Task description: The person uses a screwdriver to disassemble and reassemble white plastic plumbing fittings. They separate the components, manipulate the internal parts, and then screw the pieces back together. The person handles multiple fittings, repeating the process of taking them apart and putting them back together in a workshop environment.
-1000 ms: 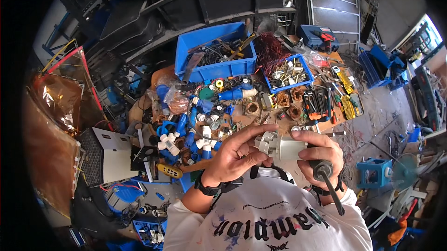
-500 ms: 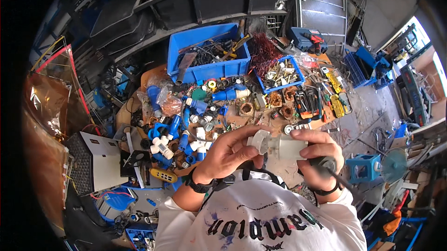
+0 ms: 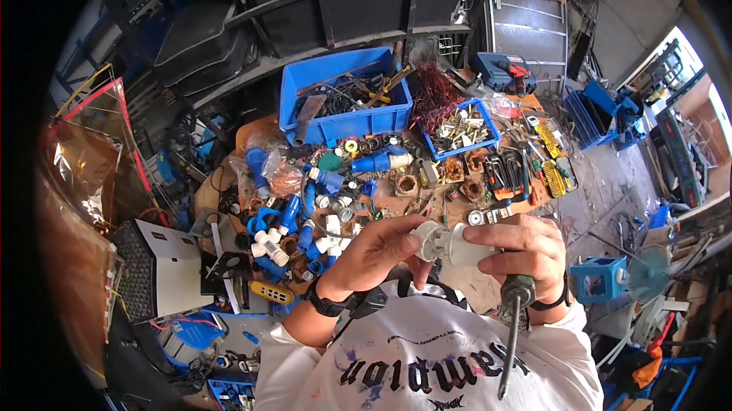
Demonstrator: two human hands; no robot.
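My left hand (image 3: 372, 255) pinches a whitish, translucent round plastic piece (image 3: 429, 242) between thumb and fingers. Facing it, a wider whitish plastic cylinder (image 3: 463, 249) is gripped in my right hand (image 3: 534, 252). The two pieces are end to end; whether they are joined I cannot tell. A screwdriver (image 3: 514, 327) is also tucked in my right hand, its dark greenish handle against the palm and its metal shaft hanging down in front of my shirt. Both hands are held above the near side of the cluttered table.
Blue and white pipe fittings (image 3: 288, 213) crowd the table's left half. Behind them stands a large blue bin (image 3: 351, 123) of tools, beside a blue tray (image 3: 436, 153) of metal parts. Pliers and other hand tools (image 3: 507, 174) lie at right. A small fan (image 3: 646, 272) stands far right.
The screwdriver in my right hand has swung round, so its shaft now points down toward me. Both plastic pieces stay in my hands and sit slightly lower. The view has shifted a little.
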